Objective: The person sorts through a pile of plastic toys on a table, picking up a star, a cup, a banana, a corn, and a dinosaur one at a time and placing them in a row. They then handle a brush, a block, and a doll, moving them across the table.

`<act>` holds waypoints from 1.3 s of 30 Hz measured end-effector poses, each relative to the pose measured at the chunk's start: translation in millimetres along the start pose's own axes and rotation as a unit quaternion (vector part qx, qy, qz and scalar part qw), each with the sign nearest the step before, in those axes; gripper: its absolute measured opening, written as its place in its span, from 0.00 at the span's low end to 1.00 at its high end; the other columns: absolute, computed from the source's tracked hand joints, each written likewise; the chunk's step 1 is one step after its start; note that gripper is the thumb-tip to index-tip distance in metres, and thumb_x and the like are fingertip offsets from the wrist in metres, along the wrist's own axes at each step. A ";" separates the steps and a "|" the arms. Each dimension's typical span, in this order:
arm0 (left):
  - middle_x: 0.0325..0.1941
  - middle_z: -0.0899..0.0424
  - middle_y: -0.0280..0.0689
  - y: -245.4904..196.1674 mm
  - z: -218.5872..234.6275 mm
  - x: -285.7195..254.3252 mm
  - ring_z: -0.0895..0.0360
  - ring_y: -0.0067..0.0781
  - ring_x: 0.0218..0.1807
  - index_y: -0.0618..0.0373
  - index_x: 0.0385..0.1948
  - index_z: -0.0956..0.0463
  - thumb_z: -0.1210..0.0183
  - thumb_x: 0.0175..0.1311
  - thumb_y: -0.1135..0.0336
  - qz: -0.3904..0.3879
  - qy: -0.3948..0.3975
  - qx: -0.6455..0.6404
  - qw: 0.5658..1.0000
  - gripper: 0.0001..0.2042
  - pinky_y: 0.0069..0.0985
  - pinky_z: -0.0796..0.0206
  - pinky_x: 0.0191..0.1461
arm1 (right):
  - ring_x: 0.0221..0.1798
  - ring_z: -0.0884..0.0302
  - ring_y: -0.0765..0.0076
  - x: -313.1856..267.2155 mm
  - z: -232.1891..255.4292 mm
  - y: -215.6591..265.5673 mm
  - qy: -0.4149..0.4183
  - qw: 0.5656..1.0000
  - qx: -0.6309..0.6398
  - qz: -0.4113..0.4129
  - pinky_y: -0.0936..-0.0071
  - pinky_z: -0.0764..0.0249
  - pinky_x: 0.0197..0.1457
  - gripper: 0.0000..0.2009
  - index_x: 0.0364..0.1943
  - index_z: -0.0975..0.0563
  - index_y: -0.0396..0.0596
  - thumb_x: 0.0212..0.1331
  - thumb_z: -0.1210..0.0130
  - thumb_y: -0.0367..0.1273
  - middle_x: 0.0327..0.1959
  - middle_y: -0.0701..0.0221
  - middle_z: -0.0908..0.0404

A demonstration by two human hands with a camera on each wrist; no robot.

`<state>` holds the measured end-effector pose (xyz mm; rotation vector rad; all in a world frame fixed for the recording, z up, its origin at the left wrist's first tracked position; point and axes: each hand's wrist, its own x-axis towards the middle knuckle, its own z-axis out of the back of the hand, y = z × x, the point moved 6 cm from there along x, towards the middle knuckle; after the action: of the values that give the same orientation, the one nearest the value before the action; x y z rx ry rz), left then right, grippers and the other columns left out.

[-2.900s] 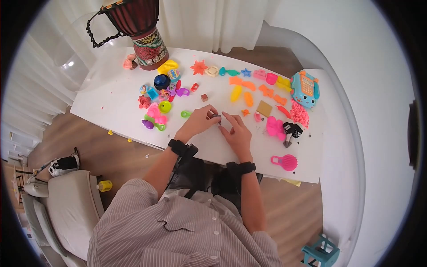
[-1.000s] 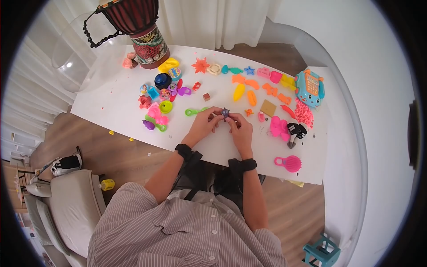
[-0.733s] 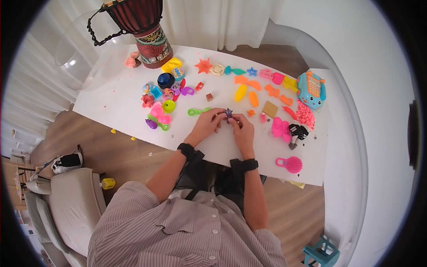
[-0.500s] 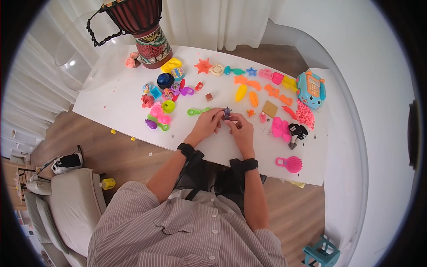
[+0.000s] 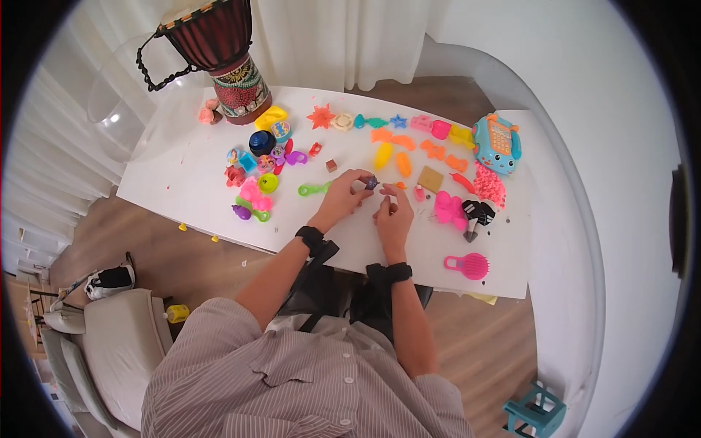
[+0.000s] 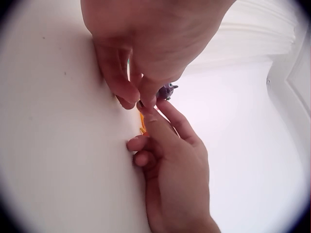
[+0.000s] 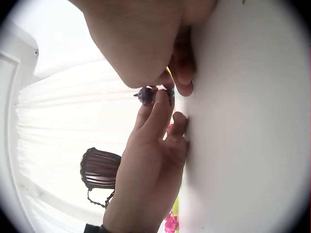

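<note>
A small dark purple toy figure with pointed ears (image 5: 372,183) is pinched between the thumb and index finger of my left hand (image 5: 342,198). In the right wrist view the figure's head (image 7: 145,96) sticks out past the left thumb, and the rest is partly covered by fingers. My right hand (image 5: 395,219) is close on the right, its thumb and index finger reaching toward the figure and its other fingers curled in. The left wrist view shows both hands' fingertips meeting just below the figure (image 6: 166,91). I cannot tell whether the right fingertips pinch part of it.
Around the hands on the white table (image 5: 175,171) lie a green toy spoon (image 5: 312,190), a brown cube (image 5: 331,165), a tan square (image 5: 430,179) and a pink brush (image 5: 467,266). Colourful toys line the back. A drum (image 5: 237,87) and toy phone (image 5: 498,144) stand at the far corners.
Earlier both hands held the figure together, and it stood upright at their fingertips. Now it lies tipped in the left fingers, and the right hand has drawn slightly away. The head view has shifted.
</note>
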<state>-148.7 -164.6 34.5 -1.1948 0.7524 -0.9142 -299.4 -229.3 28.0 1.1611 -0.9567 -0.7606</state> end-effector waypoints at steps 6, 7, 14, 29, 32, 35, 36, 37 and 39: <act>0.48 0.13 0.35 -14.9 -28.6 16.3 0.14 0.40 0.47 0.46 0.55 0.19 0.29 0.61 0.69 -0.089 -0.035 0.182 0.979 0.20 0.34 0.22 0.47 | 0.22 0.20 0.78 -4.4 18.9 -8.3 -0.110 0.994 0.005 -0.025 0.79 0.28 0.21 0.13 0.52 0.21 0.41 0.69 0.51 0.19 0.43 0.66 0.16; 0.48 0.13 0.35 -12.0 -31.1 19.2 0.14 0.40 0.47 0.46 0.55 0.19 0.29 0.61 0.69 -0.091 -0.031 0.182 0.979 0.20 0.34 0.22 0.47 | 0.22 0.20 0.78 -3.8 18.8 -9.4 -0.114 0.993 0.005 -0.025 0.79 0.28 0.21 0.13 0.52 0.21 0.41 0.69 0.51 0.19 0.43 0.66 0.16; 0.44 0.12 0.35 -4.8 -28.2 23.0 0.15 0.37 0.39 0.47 0.57 0.20 0.29 0.61 0.69 -0.139 -0.050 0.178 0.973 0.21 0.33 0.23 0.44 | 0.28 0.17 0.71 -0.9 15.3 -9.5 -0.105 0.985 -0.135 0.037 0.73 0.23 0.32 0.12 0.49 0.17 0.41 0.66 0.47 0.19 0.38 0.67 0.14; 0.44 0.10 0.34 -0.6 -26.2 19.7 0.21 0.20 0.22 0.54 0.61 0.20 0.35 0.69 0.73 -0.057 -0.015 0.054 0.997 0.19 0.24 0.27 0.26 | 0.39 0.16 0.48 -0.6 12.5 8.1 -0.088 0.970 -0.226 0.034 0.58 0.22 0.45 0.13 0.46 0.13 0.41 0.61 0.46 0.22 0.37 0.58 0.16; 0.45 0.10 0.34 -1.1 -25.3 19.7 0.20 0.22 0.22 0.53 0.60 0.20 0.36 0.70 0.72 -0.072 -0.015 0.069 0.995 0.18 0.24 0.27 0.27 | 0.39 0.16 0.48 -0.7 12.4 8.3 -0.089 0.971 -0.222 0.033 0.58 0.22 0.44 0.13 0.45 0.13 0.41 0.61 0.45 0.22 0.37 0.58 0.16; 0.45 0.12 0.36 -5.5 -25.6 19.4 0.18 0.26 0.23 0.51 0.59 0.19 0.36 0.68 0.74 -0.082 -0.014 0.083 0.993 0.18 0.26 0.25 0.30 | 0.39 0.16 0.48 -0.6 11.9 7.4 -0.092 0.971 -0.217 0.034 0.58 0.22 0.44 0.13 0.46 0.13 0.41 0.61 0.46 0.22 0.37 0.58 0.15; 0.44 0.13 0.36 -7.5 -26.2 19.3 0.17 0.30 0.24 0.49 0.58 0.19 0.36 0.67 0.75 -0.081 -0.016 0.092 0.992 0.18 0.28 0.24 0.32 | 0.39 0.16 0.48 -0.5 12.1 7.2 -0.095 0.971 -0.216 0.037 0.58 0.22 0.44 0.13 0.46 0.13 0.41 0.61 0.46 0.22 0.37 0.58 0.15; 0.44 0.13 0.36 -7.0 -26.8 19.8 0.17 0.30 0.24 0.49 0.58 0.19 0.36 0.67 0.75 -0.081 -0.015 0.092 0.992 0.18 0.28 0.24 0.32 | 0.39 0.16 0.48 -0.3 11.9 6.0 -0.095 0.971 -0.216 0.037 0.58 0.22 0.44 0.13 0.46 0.13 0.41 0.61 0.46 0.22 0.37 0.58 0.15; 0.44 0.13 0.37 -6.3 -27.0 20.7 0.17 0.30 0.25 0.49 0.58 0.18 0.36 0.67 0.75 -0.088 -0.018 0.105 0.990 0.18 0.28 0.24 0.32 | 0.37 0.15 0.56 0.0 13.2 5.1 -0.116 0.968 -0.218 0.047 0.64 0.22 0.43 0.14 0.48 0.13 0.42 0.63 0.45 0.22 0.36 0.58 0.15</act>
<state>-164.2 -195.6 34.4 -1.0996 0.5141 -1.0864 -311.4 -233.4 34.4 0.6494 -0.9669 -0.9864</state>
